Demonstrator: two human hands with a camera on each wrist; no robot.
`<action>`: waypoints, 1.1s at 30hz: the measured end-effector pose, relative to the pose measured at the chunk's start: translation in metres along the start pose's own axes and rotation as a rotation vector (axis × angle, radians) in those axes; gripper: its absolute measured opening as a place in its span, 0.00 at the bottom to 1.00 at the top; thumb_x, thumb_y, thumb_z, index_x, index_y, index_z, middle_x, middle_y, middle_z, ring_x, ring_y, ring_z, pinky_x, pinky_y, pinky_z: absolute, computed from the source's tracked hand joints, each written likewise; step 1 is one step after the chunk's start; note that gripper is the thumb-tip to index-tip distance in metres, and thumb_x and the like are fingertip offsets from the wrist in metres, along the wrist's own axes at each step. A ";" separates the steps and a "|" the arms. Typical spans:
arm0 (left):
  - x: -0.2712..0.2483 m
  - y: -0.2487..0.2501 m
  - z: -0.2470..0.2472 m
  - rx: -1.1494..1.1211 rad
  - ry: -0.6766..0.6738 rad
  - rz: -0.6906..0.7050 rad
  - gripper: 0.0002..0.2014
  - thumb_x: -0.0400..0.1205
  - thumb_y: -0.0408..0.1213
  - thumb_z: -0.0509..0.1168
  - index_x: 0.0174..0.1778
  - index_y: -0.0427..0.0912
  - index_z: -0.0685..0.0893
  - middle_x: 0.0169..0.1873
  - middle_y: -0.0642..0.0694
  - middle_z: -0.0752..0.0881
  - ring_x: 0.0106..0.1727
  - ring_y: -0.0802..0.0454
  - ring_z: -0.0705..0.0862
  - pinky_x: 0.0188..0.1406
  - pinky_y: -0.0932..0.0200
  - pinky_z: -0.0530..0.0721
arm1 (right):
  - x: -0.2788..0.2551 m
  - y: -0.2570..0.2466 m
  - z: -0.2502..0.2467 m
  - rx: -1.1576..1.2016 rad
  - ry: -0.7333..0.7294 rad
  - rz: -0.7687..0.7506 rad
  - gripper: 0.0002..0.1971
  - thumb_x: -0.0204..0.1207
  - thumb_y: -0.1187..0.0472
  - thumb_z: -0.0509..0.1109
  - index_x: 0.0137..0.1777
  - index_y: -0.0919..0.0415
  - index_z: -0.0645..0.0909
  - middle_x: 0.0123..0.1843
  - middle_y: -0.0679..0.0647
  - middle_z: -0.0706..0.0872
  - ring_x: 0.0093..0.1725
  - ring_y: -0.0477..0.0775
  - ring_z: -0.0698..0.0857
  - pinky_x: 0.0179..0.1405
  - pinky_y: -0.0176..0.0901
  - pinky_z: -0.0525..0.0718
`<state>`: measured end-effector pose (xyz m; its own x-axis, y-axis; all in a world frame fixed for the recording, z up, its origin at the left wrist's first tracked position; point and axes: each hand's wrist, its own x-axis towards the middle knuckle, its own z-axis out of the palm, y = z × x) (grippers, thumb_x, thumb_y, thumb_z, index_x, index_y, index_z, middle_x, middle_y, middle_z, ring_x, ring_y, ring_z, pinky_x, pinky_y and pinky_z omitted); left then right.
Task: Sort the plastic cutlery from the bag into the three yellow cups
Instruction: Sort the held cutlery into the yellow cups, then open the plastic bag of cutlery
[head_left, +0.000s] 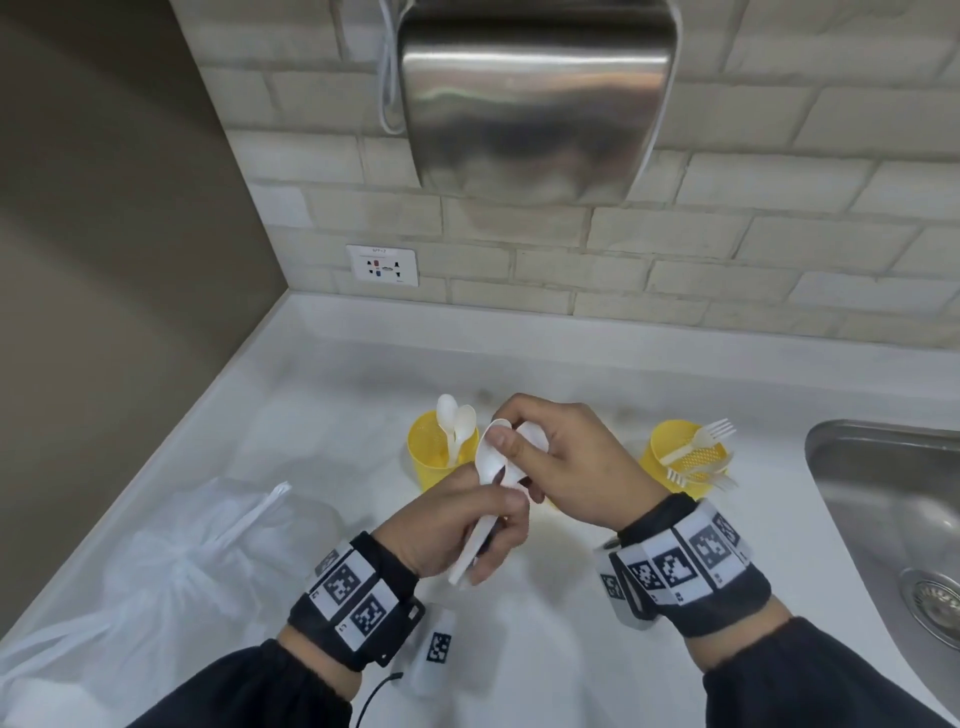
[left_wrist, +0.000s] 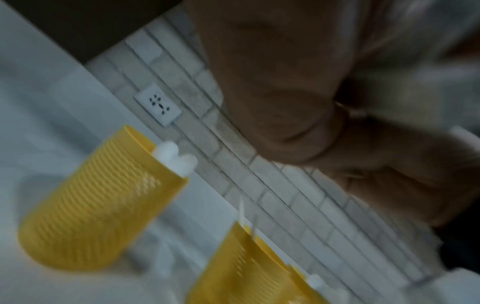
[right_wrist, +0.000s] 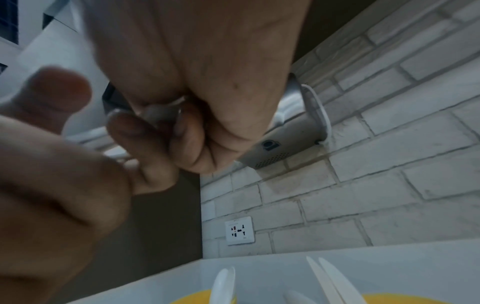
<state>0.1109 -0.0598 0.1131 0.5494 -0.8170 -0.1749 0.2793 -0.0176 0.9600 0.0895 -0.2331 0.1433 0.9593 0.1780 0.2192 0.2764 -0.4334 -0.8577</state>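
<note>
Clear bag (head_left: 156, 561) at 8 o'clock, sink (head_left: 893, 519) at 3, left hand (head_left: 462, 530) grips spoon handles (head_left: 475, 545) — right hand (head_left: 566, 462) pinches a bowl.

Right hand (right_wrist: 197, 86) fingers (right_wrist: 189, 135) pinch white spoons (right_wrist: 161, 112).

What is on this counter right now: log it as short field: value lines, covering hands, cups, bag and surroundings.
left hand: grips the handles of white spoons
right hand: pinches the bowl end of the same spoons
left cup: yellow, holds two white spoons bowl-up
right cup: yellow, holds forks
middle cup: yellow, mostly hidden behind the hands in the head view; holds thin white pieces, type unclear
bag: translucent plastic, lying on the counter left of the hands
sink: steel, at right
wall: hand dryer and socket
</note>
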 end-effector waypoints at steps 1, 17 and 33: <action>0.000 0.001 -0.010 -0.014 0.006 0.004 0.18 0.76 0.47 0.62 0.53 0.37 0.81 0.27 0.38 0.79 0.21 0.44 0.79 0.21 0.57 0.73 | 0.002 0.001 -0.002 -0.040 0.029 -0.020 0.09 0.88 0.56 0.68 0.47 0.58 0.82 0.33 0.53 0.89 0.28 0.56 0.85 0.34 0.42 0.84; 0.020 -0.073 -0.093 1.016 0.735 0.195 0.05 0.81 0.37 0.74 0.48 0.52 0.92 0.43 0.55 0.84 0.41 0.60 0.87 0.50 0.51 0.89 | 0.064 0.035 0.022 -0.652 0.379 -0.056 0.11 0.90 0.51 0.59 0.53 0.55 0.80 0.46 0.52 0.87 0.41 0.63 0.85 0.34 0.51 0.78; -0.018 -0.042 -0.052 0.978 0.686 0.041 0.18 0.80 0.52 0.73 0.67 0.64 0.86 0.50 0.62 0.88 0.42 0.64 0.90 0.51 0.52 0.89 | 0.058 0.061 0.053 -1.061 0.178 0.039 0.15 0.84 0.48 0.60 0.53 0.55 0.85 0.45 0.54 0.87 0.49 0.64 0.81 0.46 0.57 0.74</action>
<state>0.1306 -0.0141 0.0644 0.9328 -0.3546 0.0649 -0.3027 -0.6726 0.6753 0.1587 -0.2025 0.0789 0.9395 0.0540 0.3383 0.0728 -0.9964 -0.0433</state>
